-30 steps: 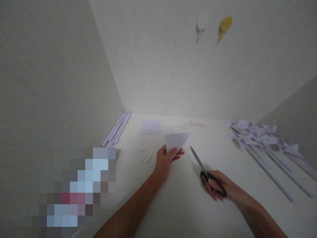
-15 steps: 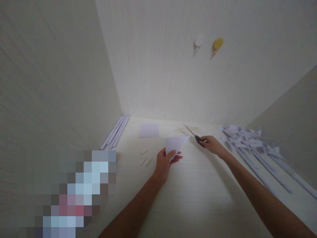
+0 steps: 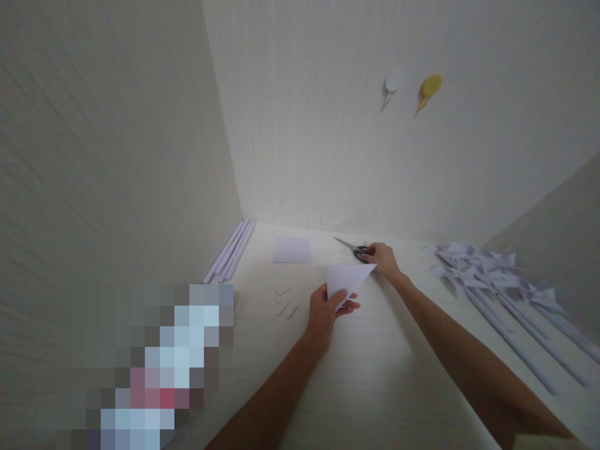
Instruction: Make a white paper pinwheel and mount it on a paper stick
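Left hand (image 3: 324, 312) pinches a folded paper triangle (image 3: 347, 280); right hand (image 3: 383, 257) grips scissors (image 3: 352, 249) near the tabletop's (image 3: 375, 375) far edge.

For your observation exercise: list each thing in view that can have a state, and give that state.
White folded paper triangle: pinched in left hand, raised.
Black-handled scissors: blades shut, flat on table, right hand on handles.
White square paper sheet: flat, unfolded.
White paper pinwheels: assembled, lying down.
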Motion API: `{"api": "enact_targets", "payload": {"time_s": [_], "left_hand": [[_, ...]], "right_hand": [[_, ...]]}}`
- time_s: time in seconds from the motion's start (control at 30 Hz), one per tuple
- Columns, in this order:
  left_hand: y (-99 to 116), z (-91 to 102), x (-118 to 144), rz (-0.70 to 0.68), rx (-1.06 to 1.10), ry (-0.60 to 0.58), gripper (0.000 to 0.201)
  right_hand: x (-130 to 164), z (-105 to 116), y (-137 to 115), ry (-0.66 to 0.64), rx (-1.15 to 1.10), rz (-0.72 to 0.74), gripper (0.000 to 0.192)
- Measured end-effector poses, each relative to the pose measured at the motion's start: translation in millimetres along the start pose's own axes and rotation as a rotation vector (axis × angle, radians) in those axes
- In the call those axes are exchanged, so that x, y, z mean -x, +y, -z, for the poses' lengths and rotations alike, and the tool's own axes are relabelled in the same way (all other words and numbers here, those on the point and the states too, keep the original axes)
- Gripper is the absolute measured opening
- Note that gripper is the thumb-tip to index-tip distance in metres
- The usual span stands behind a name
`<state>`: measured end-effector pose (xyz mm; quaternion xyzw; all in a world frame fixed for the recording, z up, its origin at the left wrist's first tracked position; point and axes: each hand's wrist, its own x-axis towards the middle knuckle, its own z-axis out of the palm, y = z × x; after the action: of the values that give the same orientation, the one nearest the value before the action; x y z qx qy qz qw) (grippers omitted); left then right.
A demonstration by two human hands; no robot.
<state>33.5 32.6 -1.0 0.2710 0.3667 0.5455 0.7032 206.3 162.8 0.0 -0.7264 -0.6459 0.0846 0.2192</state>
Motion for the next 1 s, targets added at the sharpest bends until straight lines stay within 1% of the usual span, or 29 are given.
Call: {"api": "enact_targets", "payload": {"time_s": [0.2, 0.3, 0.37, 0.47, 0.57, 0.6, 0.67, 0.7, 0.73, 0.83, 0.93, 1.0], "left_hand": [[2, -1.1, 0, 0.004, 0.009, 0.003, 0.017], [2, -0.5, 0, -0.001, 0.019, 0.008, 0.019], [1, 0.1, -1, -0.012, 0.029, 0.011, 0.02], [-2, 1.1, -2, -0.016, 0.026, 0.014, 0.02], [-3, 1.3, -2, -0.027, -0.009, 0.014, 0.021], [-3, 1.2, -2, -0.035, -0.024, 0.022, 0.022], [-2, 0.7, -1, -0.056, -0.062, 0.043, 0.023], [-2, 0.5, 0, -0.068, -0.085, 0.052, 0.023], [-1, 0.3, 0, -0.081, -0.112, 0.054, 0.024], [-1, 0.1, 1, -0.11, -0.207, 0.03, 0.025], [0, -0.1, 2, -0.125, -0.296, 0.008, 0.025], [-1, -0.7, 3, -0.136, -0.342, 0.001, 0.025]], "right_hand": [[-2, -5, -2, 0.044, -0.138, 0.005, 0.011], [1, -5, -1, 0.099, -0.254, 0.001, 0.009], [7, -5, -1, 0.149, -0.354, -0.008, 0.01], [31, -4, -4, 0.205, -0.534, -0.037, 0.017], [70, -1, -15, 0.227, -0.705, -0.052, 0.03], [84, 0, -20, 0.199, -0.784, -0.037, 0.032], [109, 1, -30, 0.032, -1.162, -0.008, 0.03], [118, 1, -34, -0.03, -1.267, 0.002, 0.028], [126, 0, -37, -0.065, -1.328, 0.01, 0.027], [136, -6, -42, -0.116, -1.404, -0.023, 0.019], [137, -12, -43, -0.142, -1.45, -0.1, 0.021], [135, -14, -41, -0.138, -1.441, -0.115, 0.022]]}}
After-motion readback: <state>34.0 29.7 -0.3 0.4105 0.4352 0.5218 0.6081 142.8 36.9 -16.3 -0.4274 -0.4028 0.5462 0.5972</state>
